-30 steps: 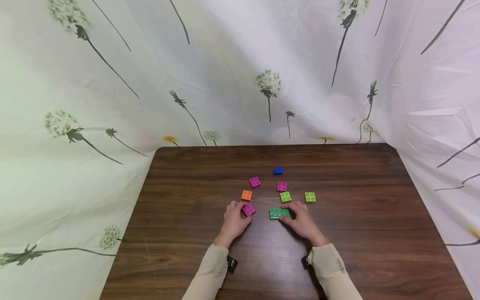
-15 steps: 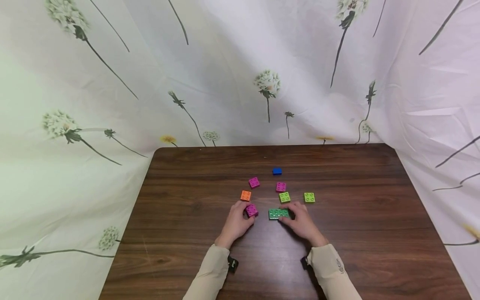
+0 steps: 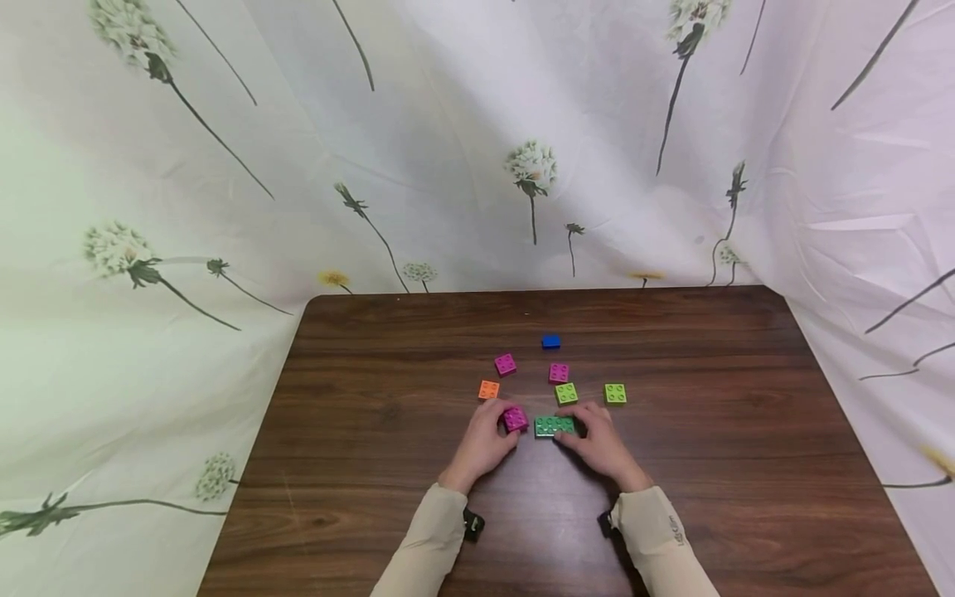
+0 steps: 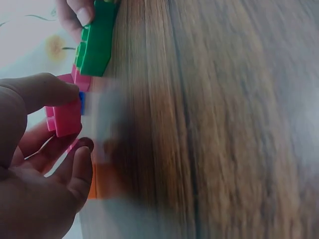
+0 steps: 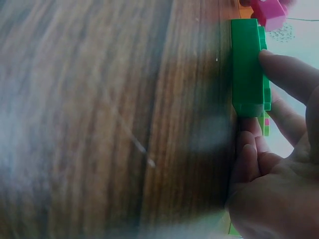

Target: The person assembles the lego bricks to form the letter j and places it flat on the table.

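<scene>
My left hand (image 3: pixel 479 448) pinches a square magenta toy brick (image 3: pixel 516 419) between thumb and fingers. In the left wrist view that brick (image 4: pixel 68 118) is tilted, its studs facing left. Just to its right on the table is a longer green toy brick (image 3: pixel 548 427), studs up, with a small gap between the two. My right hand (image 3: pixel 603 448) grips the green brick's right end. In the right wrist view the thumb lies on the studded side of the green brick (image 5: pixel 246 64), and the fingers reach behind it.
Beyond the hands lie an orange brick (image 3: pixel 488 390), two more magenta bricks, one at left (image 3: pixel 505 364) and one at right (image 3: pixel 559 373), two lime bricks, a nearer one (image 3: pixel 566 393) and one farther right (image 3: pixel 615 393), and a blue brick (image 3: pixel 550 342). A flowered cloth (image 3: pixel 448 166) hangs behind the brown table (image 3: pixel 358 464).
My left hand has moved right with the magenta brick, bringing it close to the green brick's left end. My right hand and the green brick have stayed in place.
</scene>
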The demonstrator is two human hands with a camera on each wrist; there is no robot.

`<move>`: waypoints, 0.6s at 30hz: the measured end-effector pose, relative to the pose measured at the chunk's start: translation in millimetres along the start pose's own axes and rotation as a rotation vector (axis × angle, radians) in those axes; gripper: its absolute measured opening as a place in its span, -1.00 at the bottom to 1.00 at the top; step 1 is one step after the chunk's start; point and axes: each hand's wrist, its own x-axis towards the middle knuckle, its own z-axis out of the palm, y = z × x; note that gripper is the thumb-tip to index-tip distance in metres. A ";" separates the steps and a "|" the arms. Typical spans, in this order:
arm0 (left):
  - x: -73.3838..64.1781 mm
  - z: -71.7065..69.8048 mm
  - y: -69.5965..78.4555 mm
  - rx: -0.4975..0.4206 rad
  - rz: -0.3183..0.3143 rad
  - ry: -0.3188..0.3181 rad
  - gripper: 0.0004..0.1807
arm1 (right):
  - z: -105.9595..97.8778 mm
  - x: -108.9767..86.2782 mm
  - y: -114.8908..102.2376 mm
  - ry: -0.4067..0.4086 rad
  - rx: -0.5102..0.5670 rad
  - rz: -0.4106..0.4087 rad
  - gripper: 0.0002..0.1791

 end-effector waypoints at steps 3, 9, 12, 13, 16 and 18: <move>0.6 2.2 2.8 -0.009 0.014 -0.015 -0.56 | 0.0 -0.2 0.5 -0.002 0.001 -0.002 -0.66; 1.9 8.6 7.3 -0.028 0.063 -0.047 -0.48 | -0.8 -0.4 0.4 0.006 0.008 -0.007 -0.66; 2.2 11.8 9.8 -0.025 0.065 -0.060 -0.47 | -1.2 -0.5 -0.1 0.006 0.011 -0.011 -0.67; 2.5 12.8 10.7 -0.022 0.067 -0.060 -0.47 | -1.2 -0.6 -0.2 0.005 0.011 -0.010 -0.67; 3.5 15.1 13.4 -0.003 0.073 -0.060 -0.48 | -1.1 -0.9 -0.9 0.004 0.013 -0.006 -0.67; 4.1 16.8 15.0 0.004 0.078 -0.065 -0.48 | -0.7 -1.2 -1.2 0.005 0.012 -0.002 -0.67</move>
